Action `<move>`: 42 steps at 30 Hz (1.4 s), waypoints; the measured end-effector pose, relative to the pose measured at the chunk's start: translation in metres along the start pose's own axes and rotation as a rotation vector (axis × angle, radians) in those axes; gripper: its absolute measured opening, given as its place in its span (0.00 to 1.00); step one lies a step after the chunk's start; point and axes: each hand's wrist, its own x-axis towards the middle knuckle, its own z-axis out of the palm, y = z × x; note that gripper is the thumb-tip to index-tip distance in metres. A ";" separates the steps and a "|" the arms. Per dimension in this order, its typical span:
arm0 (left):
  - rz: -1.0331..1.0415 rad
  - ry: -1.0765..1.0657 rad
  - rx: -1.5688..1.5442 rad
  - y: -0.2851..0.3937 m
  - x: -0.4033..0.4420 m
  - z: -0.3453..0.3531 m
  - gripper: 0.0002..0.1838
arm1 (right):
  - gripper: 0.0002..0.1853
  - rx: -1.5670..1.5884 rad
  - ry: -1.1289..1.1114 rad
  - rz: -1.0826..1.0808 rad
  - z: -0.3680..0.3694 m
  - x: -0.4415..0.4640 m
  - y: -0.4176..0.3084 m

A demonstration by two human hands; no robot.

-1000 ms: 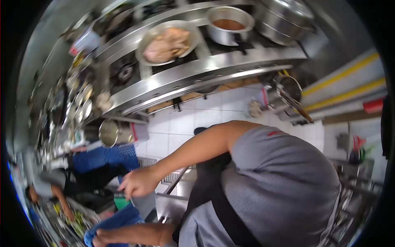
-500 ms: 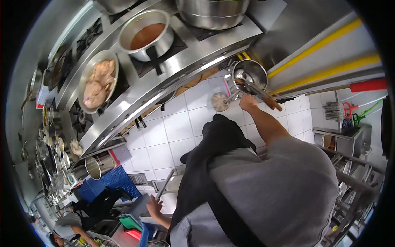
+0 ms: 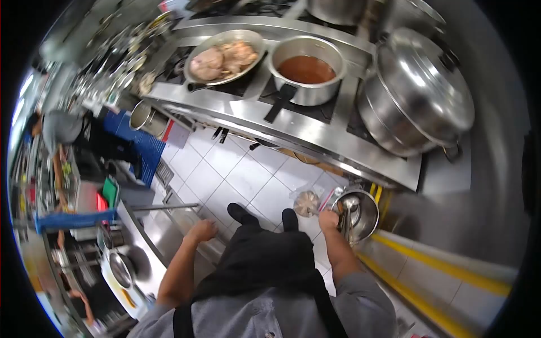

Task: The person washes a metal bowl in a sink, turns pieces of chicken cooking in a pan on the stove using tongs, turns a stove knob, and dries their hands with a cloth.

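Observation:
My right hand (image 3: 329, 219) is closed at the left rim of a steel pot (image 3: 369, 211). The exact grip is partly hidden. Inside the pot lie a ladle (image 3: 350, 204) and other long-handled utensils. Beside that hand is a clear plastic bag (image 3: 306, 204) with pale contents. My left hand (image 3: 203, 230) is closed, with nothing visible in it. It is over the edge of a steel counter, close to a metal bar (image 3: 169, 207).
On the stove stand a pan of meat (image 3: 225, 59), a saucepan of reddish-brown liquid (image 3: 307, 70) and a large lidded steamer pot (image 3: 414, 93). The saucepan's black handle (image 3: 280, 104) juts over the front. A co-worker (image 3: 65, 127) is at the far left. Yellow strips (image 3: 434, 265) run at right.
My view has turned, so the stove now lies across the top and the steamer's lid shows. My left hand has gone from loosely open to closed. My right hand stays at the pot.

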 end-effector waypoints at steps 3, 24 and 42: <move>-0.164 0.115 -0.443 0.065 0.009 -0.048 0.27 | 0.14 -0.097 -0.213 -0.166 -0.021 0.001 -0.001; 0.181 0.803 -0.561 0.061 -0.050 -0.102 0.06 | 0.12 -0.336 0.360 -1.031 -0.336 -0.240 -0.245; -0.168 0.946 -1.216 -0.093 0.100 -0.363 0.39 | 0.34 -0.520 0.815 -0.178 -0.571 -0.006 -0.286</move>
